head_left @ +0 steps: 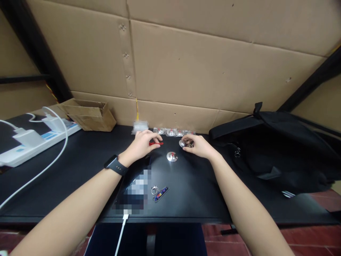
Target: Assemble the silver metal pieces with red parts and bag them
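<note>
My left hand (144, 143) is closed, its thumb and fingers pinching a thin red cord (156, 143) above the black table. A small shiny finger cymbal (182, 143) is between the curled thumb and fingers of my right hand (198, 145); the fingers partly hide it and something darker behind it. Between and slightly in front of both hands, another finger cymbal (172, 156) lies dome up, with red at its centre. Beyond the hands, several similar cymbals in clear plastic bags (171, 132) line the cardboard wall. A stack of clear bags (140, 126) sits behind my left hand.
A phone (134, 192) with a white cable and a keychain (161, 194) lie near the front edge. On the left are an open cardboard box (93, 117) and a power strip (39, 144) with cables. A black backpack (279, 153) covers the right side.
</note>
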Available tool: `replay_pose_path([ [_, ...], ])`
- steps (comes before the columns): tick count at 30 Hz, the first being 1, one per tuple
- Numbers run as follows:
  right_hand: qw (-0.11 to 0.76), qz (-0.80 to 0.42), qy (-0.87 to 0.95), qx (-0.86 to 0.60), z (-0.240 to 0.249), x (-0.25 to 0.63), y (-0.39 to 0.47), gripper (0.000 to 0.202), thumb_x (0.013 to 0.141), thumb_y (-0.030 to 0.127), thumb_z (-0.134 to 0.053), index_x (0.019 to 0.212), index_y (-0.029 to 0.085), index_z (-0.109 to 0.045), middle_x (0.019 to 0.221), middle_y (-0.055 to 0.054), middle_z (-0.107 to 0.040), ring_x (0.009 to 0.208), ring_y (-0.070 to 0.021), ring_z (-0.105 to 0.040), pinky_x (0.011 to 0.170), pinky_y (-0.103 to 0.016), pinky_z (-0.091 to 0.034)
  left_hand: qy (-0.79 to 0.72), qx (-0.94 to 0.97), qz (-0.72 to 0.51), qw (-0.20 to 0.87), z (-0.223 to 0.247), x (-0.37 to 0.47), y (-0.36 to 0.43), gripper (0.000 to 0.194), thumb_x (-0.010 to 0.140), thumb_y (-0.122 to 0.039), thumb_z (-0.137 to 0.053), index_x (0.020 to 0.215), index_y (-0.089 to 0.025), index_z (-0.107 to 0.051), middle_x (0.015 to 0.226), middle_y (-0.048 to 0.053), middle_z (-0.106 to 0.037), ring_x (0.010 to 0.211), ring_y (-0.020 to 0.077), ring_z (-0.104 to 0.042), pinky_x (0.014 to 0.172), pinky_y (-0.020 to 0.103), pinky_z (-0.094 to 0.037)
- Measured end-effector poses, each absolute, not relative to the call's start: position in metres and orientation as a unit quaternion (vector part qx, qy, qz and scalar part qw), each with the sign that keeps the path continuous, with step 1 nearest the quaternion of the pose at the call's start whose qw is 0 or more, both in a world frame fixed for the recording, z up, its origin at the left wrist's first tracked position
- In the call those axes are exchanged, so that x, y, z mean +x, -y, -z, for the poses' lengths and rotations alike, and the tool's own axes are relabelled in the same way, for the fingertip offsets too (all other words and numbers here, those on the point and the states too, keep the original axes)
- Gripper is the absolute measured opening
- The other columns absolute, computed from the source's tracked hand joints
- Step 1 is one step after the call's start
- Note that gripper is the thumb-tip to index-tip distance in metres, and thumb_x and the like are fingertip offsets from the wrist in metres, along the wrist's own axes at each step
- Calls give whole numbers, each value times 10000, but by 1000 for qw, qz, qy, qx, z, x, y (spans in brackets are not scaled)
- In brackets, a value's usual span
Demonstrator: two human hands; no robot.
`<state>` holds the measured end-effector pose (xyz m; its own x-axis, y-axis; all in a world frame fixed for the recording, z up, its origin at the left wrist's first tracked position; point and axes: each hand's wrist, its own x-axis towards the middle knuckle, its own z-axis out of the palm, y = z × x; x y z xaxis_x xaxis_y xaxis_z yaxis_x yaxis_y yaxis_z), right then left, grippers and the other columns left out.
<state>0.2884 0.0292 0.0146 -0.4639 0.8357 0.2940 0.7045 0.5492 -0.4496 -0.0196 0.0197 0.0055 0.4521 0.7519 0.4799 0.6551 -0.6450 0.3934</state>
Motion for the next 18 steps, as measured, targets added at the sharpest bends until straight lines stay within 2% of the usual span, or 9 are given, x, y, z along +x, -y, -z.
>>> replay_pose_path([
  [6,338,-142,842,-396,-19,256,-10,404,801,229,-712,1200,252,-651,1127,-38,-738,937,-197,-701,780,-316,-545,-428,832,-346,65,-10,-14,-12,99,923,-352,-685,928,-286,-758,938,7,-757,1040,252,-583,970,429,-349],
  [10,397,-146,832,-358,-21,232,9,454,812,221,-711,1253,268,-616,1188,-44,-718,1042,-219,-689,821,-338,-561,-424,817,-385,74,-13,-7,-4,124,942,-359,-652,943,-280,-747,1125,27,-695,1130,257,-566,1015,444,-361],
  [13,437,-160,819,-335,-20,219,19,444,834,218,-710,1261,276,-603,1260,-51,-693,1113,-223,-672,840,-347,-569,-405,803,-424,103,-13,-3,-1,133,954,-345,-628,963,-267,-735,1216,46,-621,1187,254,-549,1051,439,-387],
  [18,471,-177,800,-328,-17,210,25,425,840,258,-742,1242,276,-605,1296,-66,-677,1145,-237,-667,837,-361,-577,-395,792,-445,138,-11,3,2,131,951,-338,-628,959,-249,-723,1239,61,-582,1230,265,-527,1097,464,-390],
])
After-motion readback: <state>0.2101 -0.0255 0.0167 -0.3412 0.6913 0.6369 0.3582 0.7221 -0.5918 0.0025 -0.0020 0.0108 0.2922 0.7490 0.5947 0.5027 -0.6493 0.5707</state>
